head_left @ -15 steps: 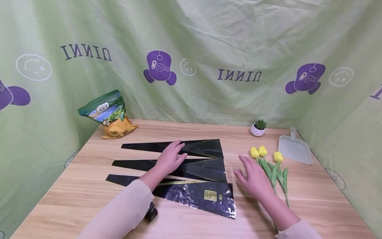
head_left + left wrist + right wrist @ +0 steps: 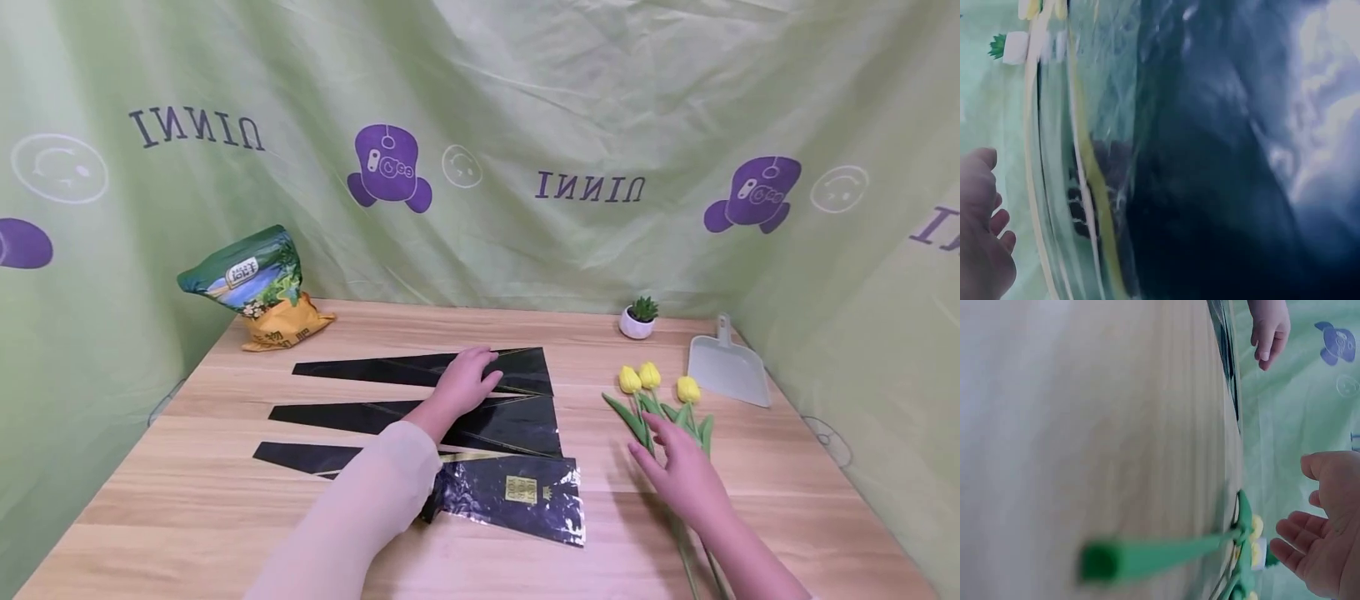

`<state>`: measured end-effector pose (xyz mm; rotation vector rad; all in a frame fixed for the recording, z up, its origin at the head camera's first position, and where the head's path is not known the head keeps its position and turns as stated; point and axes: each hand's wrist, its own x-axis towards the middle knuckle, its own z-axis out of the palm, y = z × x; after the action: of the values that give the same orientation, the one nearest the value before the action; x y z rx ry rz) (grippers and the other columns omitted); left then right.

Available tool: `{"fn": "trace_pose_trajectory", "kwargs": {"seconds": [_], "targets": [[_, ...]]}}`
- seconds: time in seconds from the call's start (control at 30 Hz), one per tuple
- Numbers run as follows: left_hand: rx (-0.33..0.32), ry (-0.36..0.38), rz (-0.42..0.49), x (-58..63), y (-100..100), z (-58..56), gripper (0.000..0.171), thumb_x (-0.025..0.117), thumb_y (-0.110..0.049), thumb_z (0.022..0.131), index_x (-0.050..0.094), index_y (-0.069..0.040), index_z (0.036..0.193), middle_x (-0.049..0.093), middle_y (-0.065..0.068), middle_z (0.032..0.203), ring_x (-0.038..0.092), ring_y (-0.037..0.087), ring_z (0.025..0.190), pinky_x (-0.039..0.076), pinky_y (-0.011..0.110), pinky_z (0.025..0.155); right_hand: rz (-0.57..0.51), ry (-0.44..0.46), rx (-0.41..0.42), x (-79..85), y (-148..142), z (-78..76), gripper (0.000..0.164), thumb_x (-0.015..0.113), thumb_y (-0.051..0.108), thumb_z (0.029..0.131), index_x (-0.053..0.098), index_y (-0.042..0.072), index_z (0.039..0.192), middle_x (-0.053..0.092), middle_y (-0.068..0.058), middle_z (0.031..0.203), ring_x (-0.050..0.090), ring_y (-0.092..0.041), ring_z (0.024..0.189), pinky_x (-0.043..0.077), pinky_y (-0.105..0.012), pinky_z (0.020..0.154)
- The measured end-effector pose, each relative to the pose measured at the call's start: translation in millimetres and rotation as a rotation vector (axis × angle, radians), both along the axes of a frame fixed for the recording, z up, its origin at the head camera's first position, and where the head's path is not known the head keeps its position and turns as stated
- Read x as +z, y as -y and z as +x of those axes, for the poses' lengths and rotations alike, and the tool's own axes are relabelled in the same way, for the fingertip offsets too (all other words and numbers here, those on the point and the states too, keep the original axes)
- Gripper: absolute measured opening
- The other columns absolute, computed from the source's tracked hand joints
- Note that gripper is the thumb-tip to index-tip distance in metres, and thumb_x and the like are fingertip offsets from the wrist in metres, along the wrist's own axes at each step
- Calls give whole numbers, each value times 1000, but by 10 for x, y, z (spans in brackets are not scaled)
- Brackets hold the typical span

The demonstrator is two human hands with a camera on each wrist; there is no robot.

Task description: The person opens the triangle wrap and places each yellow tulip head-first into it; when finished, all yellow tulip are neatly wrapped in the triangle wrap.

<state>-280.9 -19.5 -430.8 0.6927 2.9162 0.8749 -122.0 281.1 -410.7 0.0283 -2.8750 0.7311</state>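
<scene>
your left hand (image 2: 463,385), fingers loose, was over the three black sleeves (image 2: 517,425); your right hand (image 2: 684,482), fingers relaxed, was over yellow tulips (image 2: 649,376), right of the sleeves. contact was unclear.

Glare on black sleeve (image 2: 510,504), blurry stem (image 2: 1154,555)

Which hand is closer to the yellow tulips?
The right hand. It is over the stems and leaves of the yellow tulips, on the near side of the blooms. The left hand is farther off to the left, over the black sleeves.
</scene>
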Motion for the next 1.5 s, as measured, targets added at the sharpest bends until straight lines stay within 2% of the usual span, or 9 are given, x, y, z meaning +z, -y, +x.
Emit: {"fn": "trace_pose_trajectory", "kwargs": {"seconds": [0.23,0.33,0.47,0.6,0.87,1.07,1.17,1.3,1.5], "targets": [[20,95,-31,-90,-57,-55,45,47,-26,104,47,-5,144,38,13,156,34,30,146,32,45,119,-23,130,-61,-46,-175,105,57,63,32,96,49,-5,136,61,-26,118,62,-36,101,53,-53,83],[21,85,-67,-132,-50,-91,45,46,-26,105,47,-5,144,38,12,156,33,29,146,31,43,119,-34,197,-83,-59,-223,102,53,64,28,94,52,-6,133,65,-17,106,63,-26,91,54,-43,76],[25,60,-122,-155,-31,-118,43,46,-25,105,50,-6,143,41,11,155,35,28,145,31,42,119,-44,287,-113,-64,-246,90,51,65,24,93,53,-6,132,64,-6,90,57,-17,78,47,-31,65],[28,36,-160,-170,-24,-126,40,47,-24,104,54,-7,139,44,9,152,38,30,143,33,42,118,-56,335,-133,-83,-254,100,51,66,22,92,54,-7,131,59,-3,81,50,-17,71,40,-28,61],[41,-39,-190,-223,-43,-154,34,52,-23,102,63,-10,131,55,7,144,47,31,135,39,45,112,-44,367,-144,-93,-245,108,50,69,23,89,58,-7,127,56,-2,75,47,-16,66,38,-29,59],[57,-79,-189,-202,-44,-129,29,54,-21,101,67,-11,126,60,8,135,51,32,128,43,46,107,-61,392,-153,-81,-218,100,51,71,24,87,57,-7,125,57,-3,76,49,-16,67,38,-29,59],[56,-81,-176,-196,-44,-123,28,57,-20,100,67,-10,124,62,8,129,54,30,124,44,45,106,-71,400,-161,-88,-216,97,48,70,23,87,58,-7,122,57,-4,77,50,-16,67,39,-29,58],[50,-43,-140,-195,-47,-121,29,58,-18,99,66,-7,125,61,10,127,53,30,123,45,43,105,-91,403,-163,-98,-212,100,45,69,20,87,58,-7,121,57,-4,75,50,-16,65,39,-30,58],[47,-81,-177,-207,-37,-124,29,59,-20,98,68,-8,124,62,9,127,55,29,122,47,42,104,-99,393,-171,-107,-209,97,42,68,17,87,58,-6,121,60,-3,77,51,-16,66,40,-29,58]]}}
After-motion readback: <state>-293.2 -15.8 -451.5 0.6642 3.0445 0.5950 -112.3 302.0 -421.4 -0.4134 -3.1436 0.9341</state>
